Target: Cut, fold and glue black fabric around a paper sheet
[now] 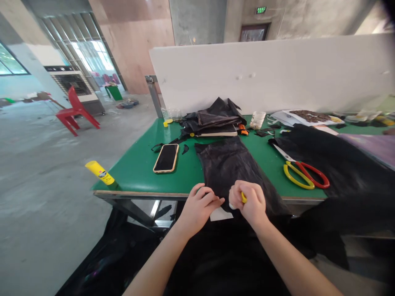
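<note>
My left hand [200, 205] lies at the table's front edge with its fingers stretched out over the near end of a black sheet [230, 164]. Below its fingertips a piece of white card [221, 215] shows at the edge. My right hand [249, 201] is closed in a fist round a glue stick [244, 197]; only some yellow and a white end show. That fist is over the same black sheet, just right of the left fingers. A phone [166, 158] lies to the left, and scissors [300, 168] with one yellow and one red handle lie to the right.
A yellow tube [100, 172] stands at the left corner of the green table [138, 164]. Folded black sheets [216, 115] are piled at the back beside a white cup [258, 120]. More black material [336, 160] covers the right side. A white panel [271, 78] rises behind.
</note>
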`<action>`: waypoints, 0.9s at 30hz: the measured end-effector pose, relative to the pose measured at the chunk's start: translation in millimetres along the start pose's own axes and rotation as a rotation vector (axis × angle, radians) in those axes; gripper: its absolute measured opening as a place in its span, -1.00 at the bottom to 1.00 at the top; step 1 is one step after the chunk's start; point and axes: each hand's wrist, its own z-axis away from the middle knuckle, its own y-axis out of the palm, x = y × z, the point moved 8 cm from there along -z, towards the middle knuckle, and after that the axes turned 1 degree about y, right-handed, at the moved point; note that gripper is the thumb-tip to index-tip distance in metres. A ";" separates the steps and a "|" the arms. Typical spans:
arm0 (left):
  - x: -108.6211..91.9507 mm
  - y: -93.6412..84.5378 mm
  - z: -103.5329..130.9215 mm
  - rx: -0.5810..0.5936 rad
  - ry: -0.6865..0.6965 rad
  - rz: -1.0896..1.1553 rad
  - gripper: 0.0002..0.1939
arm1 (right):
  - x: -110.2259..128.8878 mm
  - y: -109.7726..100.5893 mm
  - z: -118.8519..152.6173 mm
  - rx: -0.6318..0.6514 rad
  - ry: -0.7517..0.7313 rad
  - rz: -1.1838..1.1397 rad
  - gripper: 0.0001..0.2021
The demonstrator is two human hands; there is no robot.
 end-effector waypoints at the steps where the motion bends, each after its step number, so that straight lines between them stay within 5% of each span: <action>1: -0.1 0.0 -0.1 -0.005 0.000 -0.005 -0.74 | 0.4 -5.3 0.8 0.010 0.025 -0.040 -0.67; 3: -0.1 -0.8 -0.5 -0.018 -0.001 -0.001 -0.73 | 14.7 -19.3 1.3 0.037 0.062 -0.151 -0.67; 6: -0.2 -2.4 -1.4 -0.022 -0.006 0.031 -0.73 | 67.6 -54.3 -4.3 0.002 -0.024 -0.383 -0.69; 10: 0.5 -4.9 -2.5 0.009 -0.033 0.078 -0.72 | 120.8 -123.0 -13.2 -0.305 -0.136 -0.502 -0.77; 16: -3.1 -12.4 -4.0 0.043 -0.061 0.100 -0.67 | 71.5 -197.2 0.1 -0.750 0.190 -0.657 -0.69; 20: -4.9 -19.7 -2.2 0.043 -0.083 0.136 -0.64 | 50.1 -222.0 3.0 -0.719 0.182 -0.646 -0.64; 27: -4.8 -21.3 -0.4 0.046 -0.075 0.233 -0.65 | 36.4 -251.1 7.2 -0.913 0.196 -0.364 -0.74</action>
